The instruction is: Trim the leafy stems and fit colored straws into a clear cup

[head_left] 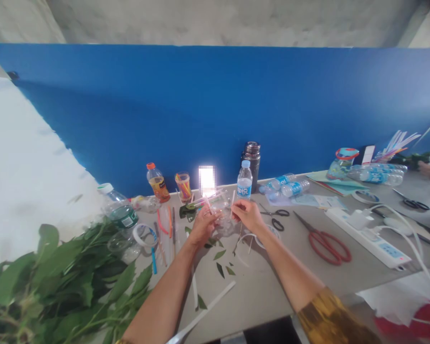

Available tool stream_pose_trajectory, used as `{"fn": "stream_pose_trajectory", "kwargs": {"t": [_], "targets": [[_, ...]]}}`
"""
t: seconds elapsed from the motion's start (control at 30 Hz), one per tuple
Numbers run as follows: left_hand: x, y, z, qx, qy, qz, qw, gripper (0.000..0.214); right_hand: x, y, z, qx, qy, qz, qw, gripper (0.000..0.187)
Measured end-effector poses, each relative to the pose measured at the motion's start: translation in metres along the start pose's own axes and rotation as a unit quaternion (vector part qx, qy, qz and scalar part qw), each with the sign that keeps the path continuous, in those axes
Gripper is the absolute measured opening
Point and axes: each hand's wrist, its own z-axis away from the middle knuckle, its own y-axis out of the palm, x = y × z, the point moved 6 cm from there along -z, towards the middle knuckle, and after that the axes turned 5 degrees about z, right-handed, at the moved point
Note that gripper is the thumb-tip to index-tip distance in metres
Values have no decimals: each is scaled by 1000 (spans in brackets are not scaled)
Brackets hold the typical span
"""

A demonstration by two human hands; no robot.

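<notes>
My left hand (pixel 205 226) is closed on a clear plastic bottle piece (pixel 222 210), with its thumb along the near side. My right hand (pixel 249 215) pinches a narrow white strip (pixel 233 197) at the right side of that plastic. Whether the strip touches the plastic cannot be made out. Just left of the plastic are dark green leaves (pixel 187 212). Behind my right hand stands a water bottle (pixel 244 184) with a blue cap. Small cut leaf pieces (pixel 220 254) lie on the table below my hands.
Black scissors (pixel 277 219) and large red-handled scissors (pixel 329 246) lie right of my hands, before a white power strip (pixel 369 239) with cables. Leafy branches (pixel 68 267) fill the left. A juice bottle (pixel 158 185), a cup of coloured strips (pixel 183 186) and a thermos (pixel 252 160) stand along the back.
</notes>
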Motion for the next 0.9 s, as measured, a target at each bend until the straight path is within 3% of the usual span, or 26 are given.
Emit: {"fn": "stream_pose_trajectory", "kwargs": {"t": [0.13, 0.3, 0.63, 0.9], "targets": [[4, -5, 0, -12, -9, -32, 999, 68, 5, 5, 2, 32, 3, -47, 998, 19], [-2, -5, 0, -13, 3, -46, 999, 58, 10, -1, 4, 15, 11, -79, 997, 18], [-6, -5, 6, -9, -21, -48, 999, 55, 20, 2, 9, 32, -58, 25, 997, 17], [-11, 8, 12, 22, -13, -56, 998, 51, 18, 3, 8, 25, -57, 46, 997, 19]]}}
